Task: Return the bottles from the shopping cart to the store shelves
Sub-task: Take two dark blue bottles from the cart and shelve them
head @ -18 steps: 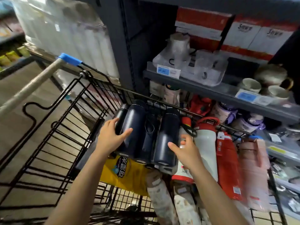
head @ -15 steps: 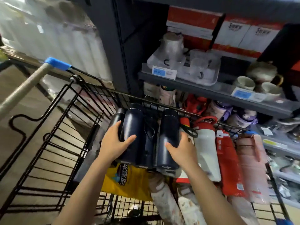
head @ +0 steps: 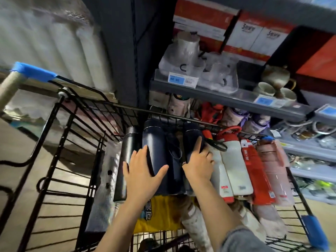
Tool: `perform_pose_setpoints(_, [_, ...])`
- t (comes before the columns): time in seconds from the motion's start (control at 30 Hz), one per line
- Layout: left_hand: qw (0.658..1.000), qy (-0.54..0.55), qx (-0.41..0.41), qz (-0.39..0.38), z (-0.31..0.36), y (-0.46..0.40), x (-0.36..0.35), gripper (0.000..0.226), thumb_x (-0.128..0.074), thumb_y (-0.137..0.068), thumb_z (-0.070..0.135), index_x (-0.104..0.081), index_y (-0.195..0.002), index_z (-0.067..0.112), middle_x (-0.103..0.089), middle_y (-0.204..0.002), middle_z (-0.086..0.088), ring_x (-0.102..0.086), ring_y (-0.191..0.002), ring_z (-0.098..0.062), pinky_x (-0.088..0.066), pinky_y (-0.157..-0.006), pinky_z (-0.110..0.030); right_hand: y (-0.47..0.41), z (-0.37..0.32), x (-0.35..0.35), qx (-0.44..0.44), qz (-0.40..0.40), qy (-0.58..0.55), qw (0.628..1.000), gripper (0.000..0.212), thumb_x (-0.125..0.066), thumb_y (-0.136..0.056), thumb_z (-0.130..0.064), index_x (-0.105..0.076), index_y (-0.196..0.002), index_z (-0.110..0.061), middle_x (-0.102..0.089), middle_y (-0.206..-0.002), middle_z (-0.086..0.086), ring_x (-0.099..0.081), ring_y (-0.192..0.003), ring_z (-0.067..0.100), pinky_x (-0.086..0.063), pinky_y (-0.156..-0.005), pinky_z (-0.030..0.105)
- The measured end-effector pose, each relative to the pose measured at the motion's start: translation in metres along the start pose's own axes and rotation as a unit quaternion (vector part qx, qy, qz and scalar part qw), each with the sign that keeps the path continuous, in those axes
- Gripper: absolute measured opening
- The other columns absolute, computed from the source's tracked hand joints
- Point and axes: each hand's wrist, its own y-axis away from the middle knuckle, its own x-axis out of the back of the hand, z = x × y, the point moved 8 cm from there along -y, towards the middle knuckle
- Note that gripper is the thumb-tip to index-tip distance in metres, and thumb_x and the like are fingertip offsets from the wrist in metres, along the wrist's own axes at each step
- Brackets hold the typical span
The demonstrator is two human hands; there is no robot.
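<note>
Navy metal bottles (head: 154,142) lie in the black wire cart (head: 72,124); left hand (head: 143,171) and right hand (head: 198,164) clasp them, fingers spread.

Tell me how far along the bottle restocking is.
Hardly begun, by the look of it. The shopping cart is full. Left hand and right hand each grip a dark navy bottle. White, red and pink bottles remain.

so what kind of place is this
Most likely a homeware aisle in a shop: grey metal shelves carry blue price tags under wrapped glass mugs, and both hands reach into a black wire shopping cart full of bottles, including dark navy flasks.
</note>
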Motion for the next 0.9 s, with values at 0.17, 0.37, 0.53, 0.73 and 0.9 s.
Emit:
perform_pose_setpoints(0.17, [0.999, 0.016, 0.008, 0.033, 0.0, -0.003, 0.007, 0.08, -0.058, -0.086, 0.056, -0.027, -0.15, 0.019, -0.032, -0.154, 0.001, -0.018, -0.146, -0.02, -0.004, -0.118, -0.048, 0.006, 0.013, 0.012, -0.003, 0.021, -0.083, 0.996, 0.108, -0.07, -0.08, -0.044, 0.004, -0.153, -0.016, -0.026, -0.151, 0.014, -0.031, -0.135, 0.033, -0.035, -0.105, 0.041])
perform_pose_setpoints(0.37, [0.997, -0.047, 0.064, 0.018, -0.004, -0.018, 0.006, 0.101, -0.051, -0.078, 0.073, -0.024, -0.151, 0.009, -0.012, -0.16, -0.01, -0.002, -0.148, -0.024, 0.001, -0.118, -0.045, 0.033, 0.058, 0.045, 0.007, 0.062, -0.219, 0.974, 0.111, -0.079, -0.073, -0.039, -0.004, -0.153, -0.022, -0.027, -0.152, 0.009, -0.032, -0.133, 0.031, -0.04, -0.1, 0.045])
perform_pose_setpoints(0.53, [0.993, -0.069, 0.094, 0.007, 0.002, -0.019, -0.004, 0.108, -0.056, -0.073, 0.076, -0.021, -0.152, 0.01, -0.006, -0.161, -0.008, 0.006, -0.148, -0.02, 0.01, -0.117, -0.042, 0.06, 0.088, 0.065, 0.009, 0.093, -0.309, 0.946, 0.11, -0.083, -0.071, -0.03, -0.01, -0.153, -0.023, -0.028, -0.151, 0.005, -0.03, -0.136, 0.027, -0.037, -0.102, 0.045])
perform_pose_setpoints(0.73, [0.994, -0.039, 0.091, 0.036, 0.011, -0.02, -0.005, 0.098, -0.072, -0.073, 0.057, -0.031, -0.146, 0.006, -0.02, -0.157, -0.012, -0.009, -0.147, -0.025, 0.0, -0.118, -0.044, 0.075, 0.101, 0.068, 0.017, 0.085, -0.37, 0.925, 0.11, -0.083, -0.072, -0.026, -0.009, -0.153, -0.026, -0.027, -0.152, 0.0, -0.03, -0.136, 0.021, -0.035, -0.101, 0.039])
perform_pose_setpoints(0.9, [0.996, 0.03, 0.079, 0.032, 0.019, -0.02, -0.009, 0.093, -0.083, -0.063, 0.045, -0.039, -0.137, 0.011, -0.05, -0.135, -0.008, -0.045, -0.126, -0.029, -0.044, -0.1, -0.048, 0.081, 0.104, 0.07, 0.036, 0.082, -0.396, 0.914, 0.11, -0.083, -0.071, -0.026, -0.01, -0.153, -0.027, -0.029, -0.15, -0.002, -0.031, -0.134, 0.018, -0.035, -0.097, 0.035])
